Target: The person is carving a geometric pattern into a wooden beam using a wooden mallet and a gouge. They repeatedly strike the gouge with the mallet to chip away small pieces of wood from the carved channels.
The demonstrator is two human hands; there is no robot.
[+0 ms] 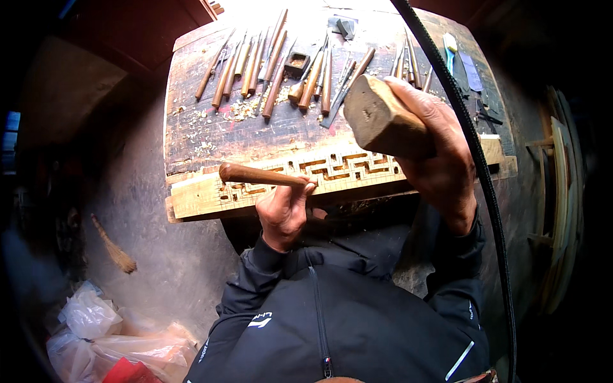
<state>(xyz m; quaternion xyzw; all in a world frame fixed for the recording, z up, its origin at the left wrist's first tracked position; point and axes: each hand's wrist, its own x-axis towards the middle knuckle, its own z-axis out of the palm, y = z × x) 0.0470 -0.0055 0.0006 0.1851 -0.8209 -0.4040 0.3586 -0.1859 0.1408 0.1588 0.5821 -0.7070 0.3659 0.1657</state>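
My left hand (283,215) is closed round the lower part of a wood-handled chisel (260,175). The handle's thick end points left, over a pale wooden board (198,196) cut with a geometric pattern of slots and grid lines. The chisel's cutting end is hidden by my fingers, so I cannot tell if it touches the board. Raised above the board's right half, my right hand (440,150) grips a blocky wooden mallet (377,115). The mallet's worn end faces left and is apart from the chisel.
Several carving tools (276,76) lie across the back of the worn workbench (185,137), among wood shavings. A small dark square box (297,64) and a brush (450,48) lie there too. A black cable (472,134) hangs at right. A hand broom (118,254) and plastic bags (121,345) are on the floor.
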